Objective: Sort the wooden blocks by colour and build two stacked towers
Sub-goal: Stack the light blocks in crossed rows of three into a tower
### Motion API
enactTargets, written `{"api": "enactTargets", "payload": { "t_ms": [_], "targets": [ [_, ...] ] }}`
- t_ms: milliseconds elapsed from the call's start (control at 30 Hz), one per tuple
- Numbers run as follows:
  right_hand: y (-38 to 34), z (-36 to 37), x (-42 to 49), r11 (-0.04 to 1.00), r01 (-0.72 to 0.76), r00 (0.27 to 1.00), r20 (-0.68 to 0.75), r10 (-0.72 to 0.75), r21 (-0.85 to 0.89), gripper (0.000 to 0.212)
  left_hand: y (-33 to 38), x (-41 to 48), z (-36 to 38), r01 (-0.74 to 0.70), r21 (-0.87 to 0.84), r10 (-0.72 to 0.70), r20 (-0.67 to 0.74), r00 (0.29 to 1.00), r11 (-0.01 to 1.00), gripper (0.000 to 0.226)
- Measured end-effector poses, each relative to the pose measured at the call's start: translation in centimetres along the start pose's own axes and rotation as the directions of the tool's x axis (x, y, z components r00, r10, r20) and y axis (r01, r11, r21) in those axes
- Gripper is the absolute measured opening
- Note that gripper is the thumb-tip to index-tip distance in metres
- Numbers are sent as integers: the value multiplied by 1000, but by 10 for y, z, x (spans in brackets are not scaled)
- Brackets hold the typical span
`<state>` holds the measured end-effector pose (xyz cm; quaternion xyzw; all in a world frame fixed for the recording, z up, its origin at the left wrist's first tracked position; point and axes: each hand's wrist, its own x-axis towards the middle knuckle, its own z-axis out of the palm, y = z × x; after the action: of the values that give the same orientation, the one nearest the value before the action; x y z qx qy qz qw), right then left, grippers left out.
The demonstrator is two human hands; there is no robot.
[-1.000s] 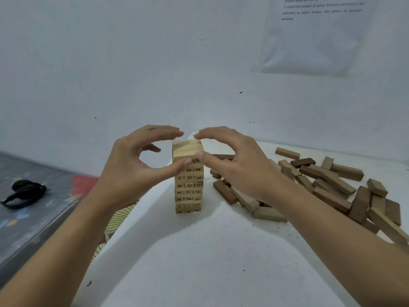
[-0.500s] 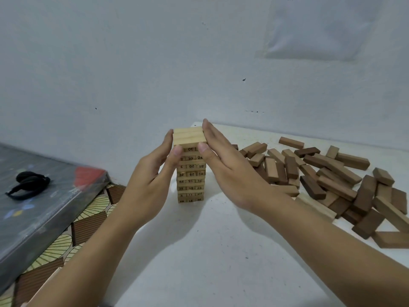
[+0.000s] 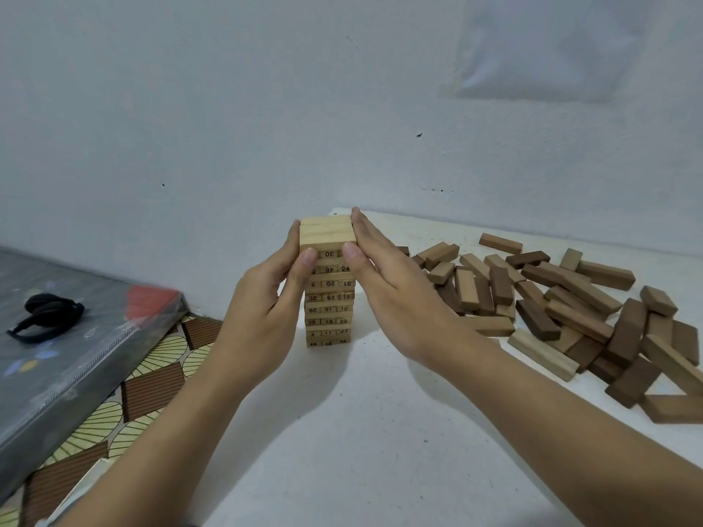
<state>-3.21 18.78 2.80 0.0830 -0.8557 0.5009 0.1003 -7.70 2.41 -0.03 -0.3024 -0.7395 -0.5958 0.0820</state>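
A white desk (image 3: 342, 431) fills the lower middle and right of the frame, against a pale wall. At lower left lies a grey mattress (image 3: 57, 359) with black headphones (image 3: 49, 311) on it, and patterned floor (image 3: 152, 382) shows between it and the desk. At right, a loose pile (image 3: 563, 310) of mostly brown blocks spreads across the desk. Both forearms reach in from the bottom corners and meet at centre frame. There the tower (image 3: 329, 283) of pale numbered blocks stands upright on the desk. The left hand (image 3: 266, 310) is cupped against the tower's left side, fingers up along its edge, thumb on the front face. The right hand (image 3: 392, 283) lies flat and extended on the right side, fingertips at the top layer, thumb on the front. Together the two hands press the tower's upper layers between them.
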Motion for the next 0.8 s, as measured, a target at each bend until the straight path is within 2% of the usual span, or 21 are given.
{"api": "enactTargets", "payload": {
  "t_ms": [167,433,800],
  "targets": [
    [0,1,-4,1000,0,1000,-3,0,8,53,1,-1,2,13,-9,-14,-67,998,1000,40],
    [-2,3,-5,1000,-16,1000,-23,16,2,54,5,-1,4,11,20,-10,-60,998,1000,29],
    [-4,4,-3,1000,-14,999,-41,14,-2,52,-4,-1,3,-35,27,37,-90,995,999,38]
  ]
}}
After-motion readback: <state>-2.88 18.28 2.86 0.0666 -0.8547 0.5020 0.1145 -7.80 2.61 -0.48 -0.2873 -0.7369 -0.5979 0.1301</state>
